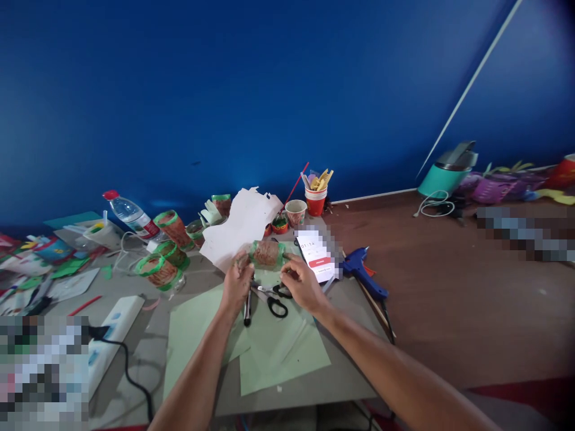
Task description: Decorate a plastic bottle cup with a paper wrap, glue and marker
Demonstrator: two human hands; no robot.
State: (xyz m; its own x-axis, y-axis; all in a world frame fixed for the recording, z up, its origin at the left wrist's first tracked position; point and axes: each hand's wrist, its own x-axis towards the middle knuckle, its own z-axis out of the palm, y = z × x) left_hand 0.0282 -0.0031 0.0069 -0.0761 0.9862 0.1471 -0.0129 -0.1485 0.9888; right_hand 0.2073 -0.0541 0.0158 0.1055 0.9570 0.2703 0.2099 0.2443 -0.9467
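Observation:
A small brown cylinder (267, 253) with green bands at its ends lies sideways between my hands, above the table. My left hand (239, 276) closes on its left end, and my right hand (302, 280) has curled fingers at its right end. Just below are scissors (277, 306) with black handles and a black pen-like tool (247, 308), both on light green paper (283, 365). Behind the cylinder rises a torn white sheet (242, 221). A phone (317, 257) showing a timer lies right of my right hand.
Similar brown-and-green cups (157, 272) stand at the left, near a water bottle (132, 215) and a power strip (117, 335). A blue glue gun (363, 272) rests right of the phone. Paper cups (316, 202) and a teal container (442, 176) stand along the wall.

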